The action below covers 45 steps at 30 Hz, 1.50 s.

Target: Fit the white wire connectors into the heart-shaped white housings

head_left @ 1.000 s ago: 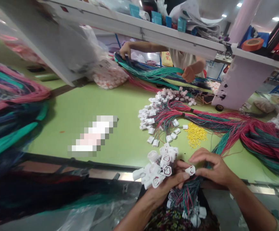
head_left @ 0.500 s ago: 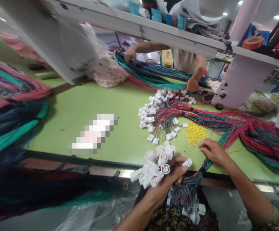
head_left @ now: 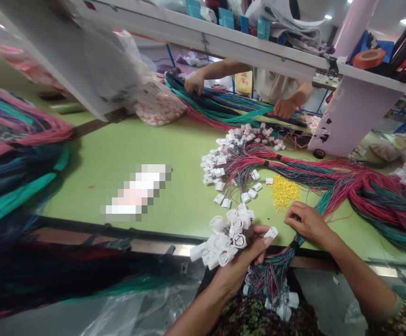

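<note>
My left hand [head_left: 250, 254] grips a bunch of white connectors [head_left: 222, 240] near the table's front edge, with one white connector [head_left: 271, 233] pinched between thumb and fingers. My right hand [head_left: 304, 219] is closed in a pinch to the right of it; anything between its fingertips is too small to make out. Just beyond the right fingertips lies a pile of small yellow pieces [head_left: 286, 190]. A wire bundle [head_left: 276, 270] with black tape hangs over the edge below my right hand, white connectors at its end.
Wire bundles with white connectors [head_left: 220, 158] lie across the green table [head_left: 175, 200]. More wires [head_left: 17, 126] are at the left. A shelf [head_left: 258, 51] spans the back. Beyond it, another person's hands [head_left: 285, 108] touch green and blue wires [head_left: 223, 102].
My right hand has moved slightly left, away from the yellow pile and nearer the connector in my left hand. The other person's hands have shifted right along the wires.
</note>
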Tool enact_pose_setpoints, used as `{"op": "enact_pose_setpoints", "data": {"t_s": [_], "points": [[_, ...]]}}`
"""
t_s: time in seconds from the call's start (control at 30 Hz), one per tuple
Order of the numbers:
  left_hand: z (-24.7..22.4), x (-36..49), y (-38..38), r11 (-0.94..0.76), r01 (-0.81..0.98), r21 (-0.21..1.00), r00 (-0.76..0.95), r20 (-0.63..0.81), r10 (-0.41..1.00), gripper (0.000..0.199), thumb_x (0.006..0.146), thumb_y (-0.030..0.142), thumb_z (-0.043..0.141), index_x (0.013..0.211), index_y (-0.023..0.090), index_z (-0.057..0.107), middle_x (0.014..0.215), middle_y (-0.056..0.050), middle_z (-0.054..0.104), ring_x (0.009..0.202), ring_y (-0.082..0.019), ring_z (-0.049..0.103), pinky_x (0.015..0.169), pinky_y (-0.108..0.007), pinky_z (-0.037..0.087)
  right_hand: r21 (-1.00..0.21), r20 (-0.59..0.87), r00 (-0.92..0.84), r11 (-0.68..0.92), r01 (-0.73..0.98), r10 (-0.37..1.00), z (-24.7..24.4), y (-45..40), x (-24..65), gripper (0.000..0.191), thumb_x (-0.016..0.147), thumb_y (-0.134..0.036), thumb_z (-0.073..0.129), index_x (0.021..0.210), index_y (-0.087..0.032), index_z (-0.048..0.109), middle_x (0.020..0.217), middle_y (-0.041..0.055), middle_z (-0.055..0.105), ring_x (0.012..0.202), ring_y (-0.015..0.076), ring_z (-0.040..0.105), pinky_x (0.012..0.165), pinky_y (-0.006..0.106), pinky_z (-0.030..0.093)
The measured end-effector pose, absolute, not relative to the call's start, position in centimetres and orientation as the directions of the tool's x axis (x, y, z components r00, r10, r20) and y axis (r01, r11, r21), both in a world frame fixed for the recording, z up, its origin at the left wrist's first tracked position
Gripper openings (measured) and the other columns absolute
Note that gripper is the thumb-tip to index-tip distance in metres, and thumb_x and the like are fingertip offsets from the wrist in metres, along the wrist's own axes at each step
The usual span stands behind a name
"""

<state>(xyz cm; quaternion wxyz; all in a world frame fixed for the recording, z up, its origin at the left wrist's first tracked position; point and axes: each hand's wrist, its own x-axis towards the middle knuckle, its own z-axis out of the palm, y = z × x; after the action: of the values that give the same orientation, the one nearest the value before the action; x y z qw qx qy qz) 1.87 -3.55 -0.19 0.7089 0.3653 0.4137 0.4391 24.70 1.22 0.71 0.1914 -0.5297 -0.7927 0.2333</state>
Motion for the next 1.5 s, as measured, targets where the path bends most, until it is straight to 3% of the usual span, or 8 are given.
{"op": "enact_pose_setpoints", "data": {"t_s": [0.1, 0.37, 0.67, 1.03, 1.27, 1.5], "points": [[-0.4, 1.9, -3.5, 0.339, -0.32, 0.885, 0.268, -0.258, 0.928, 0.033, 0.074, 0.044, 0.082, 0.092, 0.018, 0.072, 0.054, 0.005, 0.056, 0.046, -0.007, 0.046, 0.047, -0.023, 0.034, -0.577, 0.062, -0.368, 0.334, 0.745, 0.928, 0.8, 1.1, 24.7, 0.013, 0.091, -0.02, 0.068, 0.079, -0.019, 0.068, 0.08, 0.0018, 0.062, 0.076, 0.0173, 0.059, 0.069, 0.027, 0.042], [-0.4, 1.9, -3.4, 0.357, -0.341, 0.87, 0.258, -0.278, 0.925, 0.032, 0.073, 0.043, 0.084, 0.09, 0.018, 0.073, 0.053, 0.005, 0.056, 0.046, -0.007, 0.047, 0.048, -0.024, 0.032, -0.657, 0.168, -0.406, 0.409, 0.633, 0.898, 0.2, 1.1, 25.5, 0.011, 0.095, -0.016, 0.062, 0.093, -0.021, 0.071, 0.092, 0.0044, 0.069, 0.088, 0.0193, 0.064, 0.081, 0.031, 0.049], [-0.6, 2.0, -3.4, 0.371, -0.34, 0.864, 0.265, -0.29, 0.92, 0.031, 0.073, 0.042, 0.083, 0.091, 0.018, 0.072, 0.054, 0.005, 0.056, 0.046, -0.008, 0.046, 0.047, -0.025, 0.03, -0.498, 0.235, -0.544, 0.581, 0.644, 0.805, -0.1, 2.0, 24.9, 0.011, 0.095, -0.016, 0.066, 0.089, -0.021, 0.074, 0.089, 0.0045, 0.072, 0.086, 0.0197, 0.065, 0.08, 0.033, 0.05], [-0.6, 1.9, -3.4, 0.324, -0.313, 0.893, 0.253, -0.251, 0.935, 0.033, 0.075, 0.042, 0.082, 0.094, 0.016, 0.072, 0.056, 0.005, 0.056, 0.048, -0.008, 0.046, 0.048, -0.024, 0.035, -0.395, 0.204, -0.54, 0.573, 0.718, 0.817, -0.5, 1.8, 23.4, 0.014, 0.1, -0.018, 0.056, 0.093, -0.019, 0.069, 0.09, 0.0084, 0.067, 0.086, 0.0236, 0.058, 0.081, 0.038, 0.045], [-0.5, 2.0, -3.7, 0.294, -0.321, 0.9, 0.227, -0.229, 0.947, 0.03, 0.073, 0.039, 0.082, 0.092, 0.017, 0.073, 0.058, 0.005, 0.054, 0.049, -0.008, 0.047, 0.048, -0.023, 0.037, -0.472, 0.215, -0.49, 0.529, 0.705, 0.845, -0.6, 1.4, 23.6, 0.011, 0.096, -0.016, 0.062, 0.105, -0.019, 0.067, 0.096, 0.0079, 0.069, 0.09, 0.0227, 0.061, 0.08, 0.035, 0.049], [-0.5, 2.1, -3.7, 0.282, -0.298, 0.912, 0.217, -0.223, 0.95, 0.028, 0.074, 0.038, 0.08, 0.092, 0.019, 0.072, 0.059, 0.004, 0.056, 0.049, -0.009, 0.048, 0.048, -0.024, 0.039, -0.56, 0.229, -0.454, 0.498, 0.662, 0.861, -0.4, 1.6, 23.3, 0.01, 0.095, -0.014, 0.062, 0.089, -0.019, 0.069, 0.089, 0.0058, 0.068, 0.087, 0.0205, 0.064, 0.08, 0.034, 0.051]]}}
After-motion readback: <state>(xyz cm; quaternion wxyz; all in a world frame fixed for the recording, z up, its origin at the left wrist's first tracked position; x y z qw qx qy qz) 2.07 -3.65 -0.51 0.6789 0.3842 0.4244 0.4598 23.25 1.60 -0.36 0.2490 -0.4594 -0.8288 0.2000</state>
